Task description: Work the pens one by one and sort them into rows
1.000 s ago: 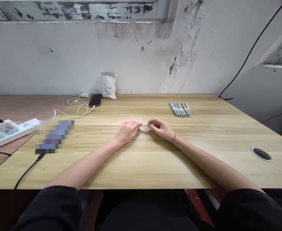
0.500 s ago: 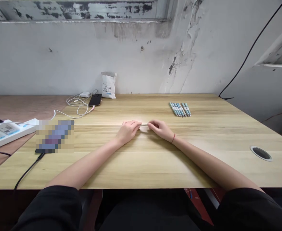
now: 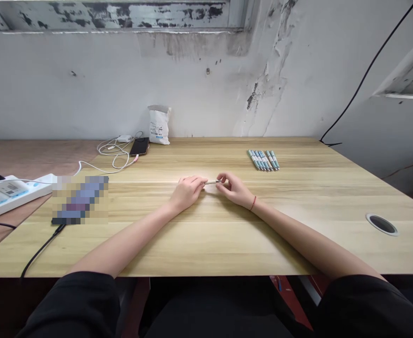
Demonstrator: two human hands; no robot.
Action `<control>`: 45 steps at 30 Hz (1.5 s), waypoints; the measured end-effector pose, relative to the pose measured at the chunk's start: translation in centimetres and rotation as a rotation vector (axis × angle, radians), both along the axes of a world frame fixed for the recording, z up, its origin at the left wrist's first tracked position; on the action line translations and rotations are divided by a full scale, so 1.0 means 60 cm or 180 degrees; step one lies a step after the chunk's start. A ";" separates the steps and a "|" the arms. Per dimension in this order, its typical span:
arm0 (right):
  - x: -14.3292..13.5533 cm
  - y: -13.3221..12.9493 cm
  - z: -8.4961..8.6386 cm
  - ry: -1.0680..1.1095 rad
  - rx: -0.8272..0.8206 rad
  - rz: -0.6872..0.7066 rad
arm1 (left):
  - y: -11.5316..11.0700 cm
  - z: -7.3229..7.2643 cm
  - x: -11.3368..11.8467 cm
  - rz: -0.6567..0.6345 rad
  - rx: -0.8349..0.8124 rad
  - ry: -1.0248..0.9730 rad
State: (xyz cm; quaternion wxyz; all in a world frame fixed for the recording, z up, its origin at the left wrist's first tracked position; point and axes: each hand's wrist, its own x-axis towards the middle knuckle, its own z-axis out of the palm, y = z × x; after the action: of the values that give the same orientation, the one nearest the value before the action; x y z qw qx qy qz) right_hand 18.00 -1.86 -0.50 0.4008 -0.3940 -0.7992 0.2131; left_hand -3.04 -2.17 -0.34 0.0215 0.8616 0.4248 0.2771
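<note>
A slim pale pen (image 3: 211,182) lies sideways between my two hands, just above the wooden table (image 3: 199,239). My left hand (image 3: 189,191) is closed round its left end. At its silvery right end, the thumb and fingertips of my right hand (image 3: 235,189) are curled close about the tip. A red band circles my right wrist. Behind and to the right, several green and blue pens (image 3: 263,160) lie side by side in a row.
A white packet (image 3: 159,124) stands against the wall beside a dark phone (image 3: 139,146) and a white cable (image 3: 117,152). At left are a blurred device (image 3: 83,199) and a power strip (image 3: 34,195). A round cable hole (image 3: 382,224) is at right.
My right thumb and fingertips have spread slightly, and the silvery right end of the pen now shows between them. My left hand has hardly moved.
</note>
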 end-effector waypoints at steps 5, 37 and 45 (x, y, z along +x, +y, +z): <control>-0.001 0.000 0.001 -0.0161 0.0172 0.0036 | 0.000 0.000 0.000 -0.0038 0.0038 -0.0026; 0.002 0.000 -0.007 -0.1255 0.0834 -0.0616 | 0.003 -0.004 0.000 -0.0070 0.0060 -0.0045; 0.005 -0.002 -0.002 -0.1263 0.0520 -0.0434 | -0.004 0.004 0.000 0.0093 0.0470 0.0374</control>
State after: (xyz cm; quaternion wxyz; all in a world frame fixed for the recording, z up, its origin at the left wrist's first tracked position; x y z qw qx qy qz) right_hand 18.29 -1.99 -0.65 0.2798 -0.4476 -0.8485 0.0385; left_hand -3.04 -2.43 -0.10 -0.0711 0.8693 0.4162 0.2570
